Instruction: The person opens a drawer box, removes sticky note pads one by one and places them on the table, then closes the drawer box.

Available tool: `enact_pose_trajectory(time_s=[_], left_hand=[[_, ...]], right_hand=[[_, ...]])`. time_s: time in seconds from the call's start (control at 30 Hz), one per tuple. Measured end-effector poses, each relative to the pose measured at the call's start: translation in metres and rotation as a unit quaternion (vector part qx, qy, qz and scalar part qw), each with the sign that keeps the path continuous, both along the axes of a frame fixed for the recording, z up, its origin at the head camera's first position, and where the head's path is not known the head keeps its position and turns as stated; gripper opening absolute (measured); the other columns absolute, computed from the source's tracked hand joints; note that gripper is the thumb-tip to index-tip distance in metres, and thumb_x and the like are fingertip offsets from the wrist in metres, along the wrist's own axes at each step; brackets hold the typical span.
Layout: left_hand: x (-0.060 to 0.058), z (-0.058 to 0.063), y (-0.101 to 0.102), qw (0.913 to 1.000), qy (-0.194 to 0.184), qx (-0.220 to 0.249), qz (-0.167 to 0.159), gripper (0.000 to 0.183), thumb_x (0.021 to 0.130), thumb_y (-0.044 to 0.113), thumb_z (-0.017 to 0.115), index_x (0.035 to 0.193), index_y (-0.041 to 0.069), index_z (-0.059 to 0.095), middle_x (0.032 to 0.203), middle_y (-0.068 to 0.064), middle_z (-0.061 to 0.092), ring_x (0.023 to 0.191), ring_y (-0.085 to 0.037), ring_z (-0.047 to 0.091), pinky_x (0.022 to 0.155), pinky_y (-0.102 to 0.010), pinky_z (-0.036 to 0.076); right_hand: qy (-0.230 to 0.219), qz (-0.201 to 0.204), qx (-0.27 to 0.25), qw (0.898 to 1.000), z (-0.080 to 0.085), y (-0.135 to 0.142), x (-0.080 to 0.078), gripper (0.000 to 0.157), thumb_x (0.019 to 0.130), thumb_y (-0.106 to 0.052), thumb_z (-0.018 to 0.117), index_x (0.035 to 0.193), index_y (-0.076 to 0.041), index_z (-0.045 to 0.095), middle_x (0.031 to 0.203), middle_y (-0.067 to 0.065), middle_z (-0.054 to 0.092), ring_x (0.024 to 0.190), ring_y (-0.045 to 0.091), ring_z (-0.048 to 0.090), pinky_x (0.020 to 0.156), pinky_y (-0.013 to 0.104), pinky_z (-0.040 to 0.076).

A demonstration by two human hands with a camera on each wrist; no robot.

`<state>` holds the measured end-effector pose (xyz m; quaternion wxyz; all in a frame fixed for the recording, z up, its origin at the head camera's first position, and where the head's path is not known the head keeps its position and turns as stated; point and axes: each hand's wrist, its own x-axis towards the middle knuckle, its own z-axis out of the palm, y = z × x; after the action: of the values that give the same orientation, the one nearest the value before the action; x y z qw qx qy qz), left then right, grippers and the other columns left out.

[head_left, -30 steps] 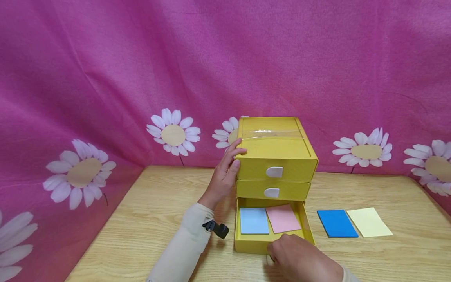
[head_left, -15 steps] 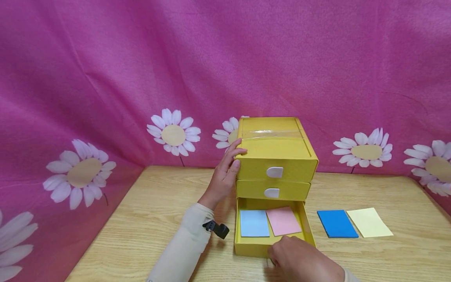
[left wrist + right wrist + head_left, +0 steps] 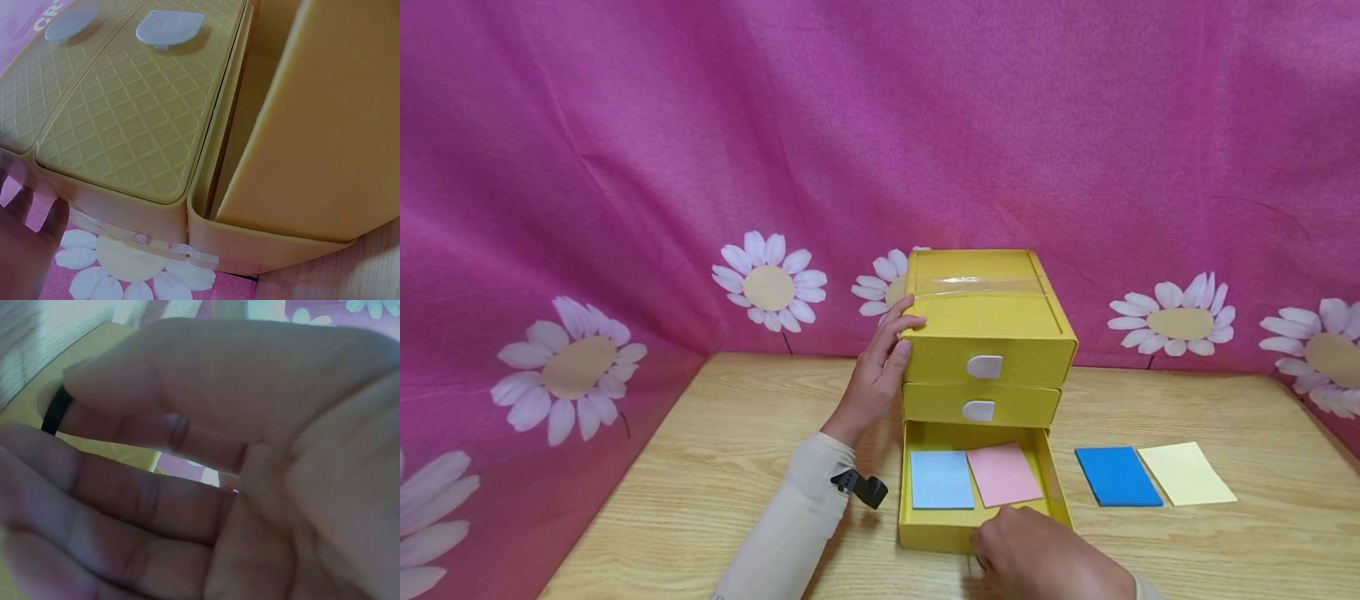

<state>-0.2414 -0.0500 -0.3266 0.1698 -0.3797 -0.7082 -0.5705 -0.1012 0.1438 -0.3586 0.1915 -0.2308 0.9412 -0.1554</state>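
A yellow drawer box (image 3: 992, 312) with three drawers stands on the table. Its bottom drawer (image 3: 934, 535) is pulled out toward me, and a light blue note pad (image 3: 942, 479) and a pink note pad (image 3: 1004, 475) lie side by side in it. My left hand (image 3: 877, 367) rests against the box's upper left edge, fingertips on the side and top. At the drawer's front, my right hand (image 3: 1037, 550) pinches its pull tab between thumb and index finger; just a dark edge of the tab (image 3: 57, 411) shows in the right wrist view.
On the table (image 3: 737, 500) to the right lie a dark blue note pad (image 3: 1118, 477) and a pale yellow note pad (image 3: 1187, 473). The upper two drawers, with white pull tabs (image 3: 984, 366), are pushed in. A pink flowered cloth (image 3: 1000, 125) hangs behind.
The bottom drawer has slid slightly farther out toward me, carrying the light blue and pink note pads, with my right hand on its tab. My left hand stays in place.
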Motion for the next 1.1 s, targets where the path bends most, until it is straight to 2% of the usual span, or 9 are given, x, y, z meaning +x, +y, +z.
enact_pose_trajectory(time_s=[0.17,0.4,0.7,0.87,1.1], left_hand=[[0.0002,-0.0001,-0.0002,1.0,0.0,0.001,0.001,0.03,0.102,0.003,0.037,0.131,0.001,0.047,0.156,-0.015,0.027,0.145,-0.023,0.022,0.116,-0.041,0.022],[0.0004,0.0,-0.0003,1.0,-0.002,0.001,0.001,0.03,0.102,0.002,0.037,0.131,0.001,0.047,0.156,-0.015,0.027,0.145,-0.022,0.022,0.116,-0.041,0.022],[0.0,0.0001,-0.0003,1.0,-0.003,0.001,0.0,0.03,0.103,0.003,0.037,0.131,0.0,0.047,0.156,-0.015,0.027,0.145,-0.022,0.021,0.116,-0.04,0.022],[0.0003,0.0002,0.0,1.0,-0.005,0.001,-0.001,0.03,0.103,0.003,0.037,0.131,0.001,0.047,0.156,-0.015,0.027,0.145,-0.023,0.021,0.116,-0.041,0.022],[0.0001,0.0003,0.0002,1.0,0.001,0.002,-0.001,0.03,0.102,0.002,0.038,0.131,0.0,0.047,0.155,-0.016,0.027,0.145,-0.024,0.022,0.116,-0.041,0.023]], right_hand=[[-0.003,0.004,0.0,1.0,0.0003,0.0001,0.0008,0.018,0.085,-0.028,0.074,0.07,-0.021,0.066,0.05,-0.01,0.042,0.046,0.007,0.038,0.043,0.022,0.031],[0.023,0.021,-0.006,1.0,-0.0007,0.0004,0.0013,0.02,0.084,-0.028,0.073,0.067,-0.022,0.065,0.05,-0.012,0.037,0.047,0.006,0.035,0.043,0.022,0.028],[-0.027,-0.027,-0.001,0.999,0.0024,-0.0014,0.0029,0.023,0.081,-0.033,0.076,0.065,-0.02,0.065,0.05,-0.009,0.041,0.047,0.009,0.039,0.044,0.024,0.029],[-0.036,-0.04,-0.009,0.999,0.0007,-0.0016,0.0046,0.026,0.076,-0.034,0.079,0.061,-0.019,0.063,0.049,-0.009,0.045,0.047,0.009,0.041,0.044,0.025,0.032],[-0.046,-0.044,-0.009,0.998,-0.0004,-0.0016,0.0048,0.026,0.074,-0.035,0.081,0.06,-0.02,0.065,0.048,-0.009,0.043,0.046,0.009,0.041,0.043,0.024,0.03]])
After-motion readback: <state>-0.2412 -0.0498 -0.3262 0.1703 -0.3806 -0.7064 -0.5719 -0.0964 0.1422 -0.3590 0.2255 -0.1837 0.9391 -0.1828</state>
